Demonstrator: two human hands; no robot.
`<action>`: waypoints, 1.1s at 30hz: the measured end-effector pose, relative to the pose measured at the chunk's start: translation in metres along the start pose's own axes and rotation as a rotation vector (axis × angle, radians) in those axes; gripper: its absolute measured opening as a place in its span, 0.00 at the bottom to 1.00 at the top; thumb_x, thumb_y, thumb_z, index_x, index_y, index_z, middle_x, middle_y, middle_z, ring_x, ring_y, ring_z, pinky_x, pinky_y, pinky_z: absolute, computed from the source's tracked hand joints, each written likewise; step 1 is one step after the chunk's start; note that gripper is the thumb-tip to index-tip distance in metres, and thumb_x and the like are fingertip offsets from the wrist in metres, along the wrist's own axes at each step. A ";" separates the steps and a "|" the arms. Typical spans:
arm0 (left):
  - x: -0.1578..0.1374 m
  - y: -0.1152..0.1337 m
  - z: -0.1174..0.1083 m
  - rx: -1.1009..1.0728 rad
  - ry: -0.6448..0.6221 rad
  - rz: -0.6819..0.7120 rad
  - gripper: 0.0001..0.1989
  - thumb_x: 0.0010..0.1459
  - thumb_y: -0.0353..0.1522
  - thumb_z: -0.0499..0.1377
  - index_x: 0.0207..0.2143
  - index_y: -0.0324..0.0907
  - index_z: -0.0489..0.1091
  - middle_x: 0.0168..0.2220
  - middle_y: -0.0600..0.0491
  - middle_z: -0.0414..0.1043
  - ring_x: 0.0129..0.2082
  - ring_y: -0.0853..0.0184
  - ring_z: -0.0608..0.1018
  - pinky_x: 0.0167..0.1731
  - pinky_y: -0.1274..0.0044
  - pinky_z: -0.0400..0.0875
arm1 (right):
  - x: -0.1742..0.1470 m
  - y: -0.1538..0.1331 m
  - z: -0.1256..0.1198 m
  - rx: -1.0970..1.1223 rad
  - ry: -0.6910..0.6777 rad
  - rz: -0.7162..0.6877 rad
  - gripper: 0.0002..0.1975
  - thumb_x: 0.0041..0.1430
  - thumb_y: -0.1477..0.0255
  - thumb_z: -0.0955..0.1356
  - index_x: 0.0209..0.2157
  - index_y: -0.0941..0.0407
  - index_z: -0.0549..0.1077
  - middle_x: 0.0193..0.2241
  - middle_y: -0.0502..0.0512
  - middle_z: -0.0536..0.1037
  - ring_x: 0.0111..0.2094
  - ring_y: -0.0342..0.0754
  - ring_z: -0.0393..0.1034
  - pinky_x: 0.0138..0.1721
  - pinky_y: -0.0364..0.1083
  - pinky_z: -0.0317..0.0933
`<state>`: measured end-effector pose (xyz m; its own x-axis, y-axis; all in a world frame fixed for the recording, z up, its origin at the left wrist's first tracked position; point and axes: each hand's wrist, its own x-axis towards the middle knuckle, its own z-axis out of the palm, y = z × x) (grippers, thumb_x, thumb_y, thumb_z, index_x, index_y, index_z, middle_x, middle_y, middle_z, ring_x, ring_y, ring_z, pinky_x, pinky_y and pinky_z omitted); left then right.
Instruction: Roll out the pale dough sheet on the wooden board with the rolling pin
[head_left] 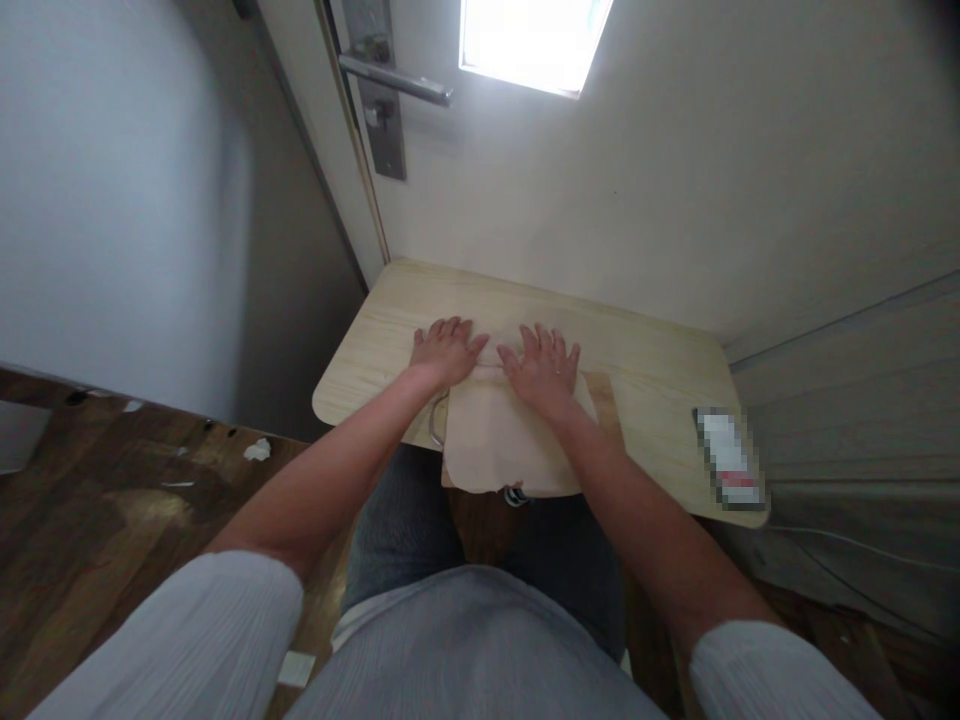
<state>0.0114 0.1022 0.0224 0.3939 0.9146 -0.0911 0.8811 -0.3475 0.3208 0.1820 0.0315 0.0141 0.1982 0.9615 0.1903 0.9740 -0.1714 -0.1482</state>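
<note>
A pale beige-pink, floppy-looking sheet [510, 440] lies at the front of a small wooden table, its near edge reaching the table's front edge. I cannot tell its material. A fold or seam crosses its far part, between my hands. My left hand [446, 352] rests palm down on its far left corner, fingers spread. Palm down on the far right part is my right hand [541, 370], also with fingers apart. Under the sheet shows a brown board [606, 405], with a curved metal handle [436, 420] sticking out at the left.
The light wooden table [660, 375] stands against a white door with a metal lever handle [397, 78]. A phone-like item [727, 458], blurred out, lies at the table's right end. Crumpled white scraps [257, 450] are on the floor at left. A cable [862, 543] runs at right.
</note>
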 end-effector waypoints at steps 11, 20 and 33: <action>-0.122 0.015 0.017 0.072 0.195 0.105 0.36 0.70 0.50 0.39 0.71 0.38 0.51 0.69 0.42 0.57 0.70 0.53 0.58 0.66 0.56 0.53 | -0.120 -0.003 -0.015 0.005 0.071 -0.104 0.35 0.71 0.53 0.56 0.69 0.62 0.55 0.68 0.70 0.59 0.69 0.63 0.50 0.67 0.68 0.36; -0.165 0.015 0.027 0.088 0.204 0.152 0.36 0.70 0.50 0.43 0.71 0.38 0.49 0.71 0.42 0.53 0.72 0.55 0.54 0.67 0.58 0.52 | -0.166 0.000 -0.024 -0.002 0.038 -0.145 0.32 0.71 0.57 0.57 0.69 0.61 0.57 0.69 0.69 0.58 0.70 0.62 0.47 0.67 0.67 0.38; -0.023 0.008 0.002 0.058 0.094 0.028 0.35 0.69 0.52 0.36 0.71 0.44 0.52 0.72 0.47 0.51 0.71 0.52 0.54 0.66 0.53 0.48 | -0.023 -0.001 -0.002 -0.030 0.018 -0.068 0.32 0.72 0.53 0.54 0.67 0.56 0.61 0.69 0.64 0.59 0.69 0.65 0.47 0.65 0.73 0.33</action>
<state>0.0102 0.0777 0.0254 0.3946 0.9188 0.0070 0.8848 -0.3820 0.2669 0.1764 0.0093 0.0118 0.1330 0.9671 0.2169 0.9880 -0.1122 -0.1057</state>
